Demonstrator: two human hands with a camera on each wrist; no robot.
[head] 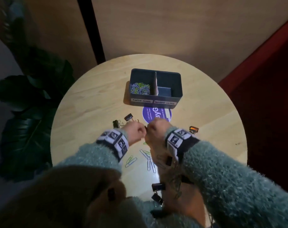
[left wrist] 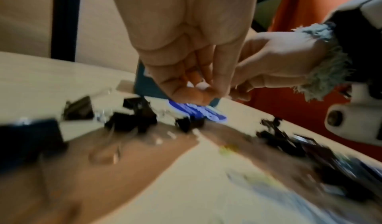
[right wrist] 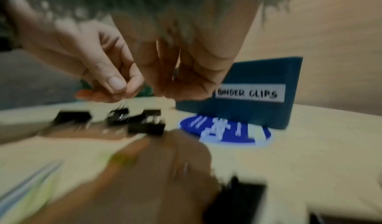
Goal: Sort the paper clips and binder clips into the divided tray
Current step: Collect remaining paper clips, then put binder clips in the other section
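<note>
Nearest the lens, black binder clips [head: 158,186] scattered along the near table edge, partly under the right forearm's fuzzy teal sleeve [head: 235,175]. Just beyond, loose paper clips [head: 148,159], silver and lime, lying flat on the round wooden table [head: 93,102] between the two wrists. Further on, left hand [head: 136,131] and right hand [head: 156,129] meeting knuckle to knuckle above the tabletop, fingers curled, both pinching something small and dark [head: 145,128] between them; too blurred to name. More binder clips [head: 128,117] left of the hands, another [head: 193,129] to the right. Past the hands, a purple round sticker [head: 156,114], then the divided tray [head: 176,89]: paper clips heaped [head: 140,89] in its left compartment, right compartment labelled binder clips.
</note>
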